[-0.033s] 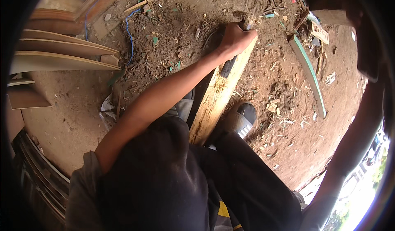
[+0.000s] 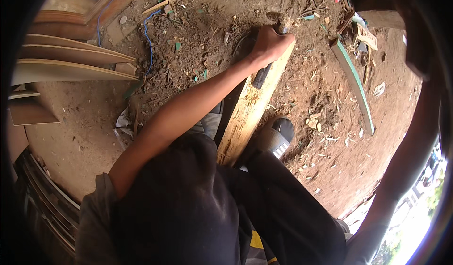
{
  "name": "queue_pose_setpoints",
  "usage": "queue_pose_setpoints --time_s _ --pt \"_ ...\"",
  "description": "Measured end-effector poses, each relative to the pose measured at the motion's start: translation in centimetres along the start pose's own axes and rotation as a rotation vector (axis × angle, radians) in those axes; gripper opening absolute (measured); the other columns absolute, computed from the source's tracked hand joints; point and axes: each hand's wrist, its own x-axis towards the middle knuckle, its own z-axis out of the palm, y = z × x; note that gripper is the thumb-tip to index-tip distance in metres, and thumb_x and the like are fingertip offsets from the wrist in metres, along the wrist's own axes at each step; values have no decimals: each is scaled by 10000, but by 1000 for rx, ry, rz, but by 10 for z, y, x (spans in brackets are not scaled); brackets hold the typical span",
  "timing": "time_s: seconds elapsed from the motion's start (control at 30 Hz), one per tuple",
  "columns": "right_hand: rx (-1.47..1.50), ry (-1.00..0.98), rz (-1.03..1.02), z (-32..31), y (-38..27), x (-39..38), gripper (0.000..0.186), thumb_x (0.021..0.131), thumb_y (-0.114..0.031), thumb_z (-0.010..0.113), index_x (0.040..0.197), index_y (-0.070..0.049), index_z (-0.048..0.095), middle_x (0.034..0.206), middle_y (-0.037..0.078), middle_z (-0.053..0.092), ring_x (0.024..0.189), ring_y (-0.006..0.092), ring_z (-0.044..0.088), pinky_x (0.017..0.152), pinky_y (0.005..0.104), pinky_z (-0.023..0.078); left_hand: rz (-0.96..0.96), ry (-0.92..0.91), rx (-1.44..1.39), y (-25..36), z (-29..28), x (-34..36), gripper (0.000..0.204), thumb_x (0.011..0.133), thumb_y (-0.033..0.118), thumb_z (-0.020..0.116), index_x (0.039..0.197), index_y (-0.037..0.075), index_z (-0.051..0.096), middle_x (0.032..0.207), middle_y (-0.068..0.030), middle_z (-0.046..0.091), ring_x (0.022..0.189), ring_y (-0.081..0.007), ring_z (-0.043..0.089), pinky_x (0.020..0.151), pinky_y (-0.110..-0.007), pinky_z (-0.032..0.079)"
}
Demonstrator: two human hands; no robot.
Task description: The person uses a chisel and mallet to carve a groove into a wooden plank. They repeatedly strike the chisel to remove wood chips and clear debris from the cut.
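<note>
My left hand [image 2: 271, 45] is wrapped round a dark bar-like tool [image 2: 262, 76], likely a chisel, which lies along a long pale timber [image 2: 245, 118]. Its worn top shows above my fist near the timber's far end. The timber slants between my two sandalled feet [image 2: 276, 135]. My right hand [image 2: 410, 14] is raised at the shadowed upper right edge, its fingers seemingly curled on something dark that I cannot make out.
Curved plywood boards [image 2: 75, 52] stand at the left beside a blue cord [image 2: 148, 43]. A green-edged wooden strip [image 2: 351, 85] lies on the dirt ground [image 2: 330, 170] to the right, with scrap wood [image 2: 365, 38] and chips scattered about.
The dark shape at my raised right hand has shifted slightly upward. My left hand, the tool and the timber have not visibly moved.
</note>
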Motion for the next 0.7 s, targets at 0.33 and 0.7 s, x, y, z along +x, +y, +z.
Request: queue_pose_setpoints --time_s 0.33,0.7 --pt "308 -137 696 65 38 -16 244 877 -290 637 899 -71 531 595 -41 510 421 28 462 356 171 393 173 28 -312 -12 11 -2 240 730 82 558 503 95 484 442 14 484 363 -65 418 323 -267 331" --pt "-65 178 -85 33 2 -6 232 936 -275 545 983 -47 538 692 8 552 523 75 507 454 219 444 103 4 -186 -22 15 9 249 732 108 557 499 112 469 430 11 466 338 -77 401 300 -276 318"
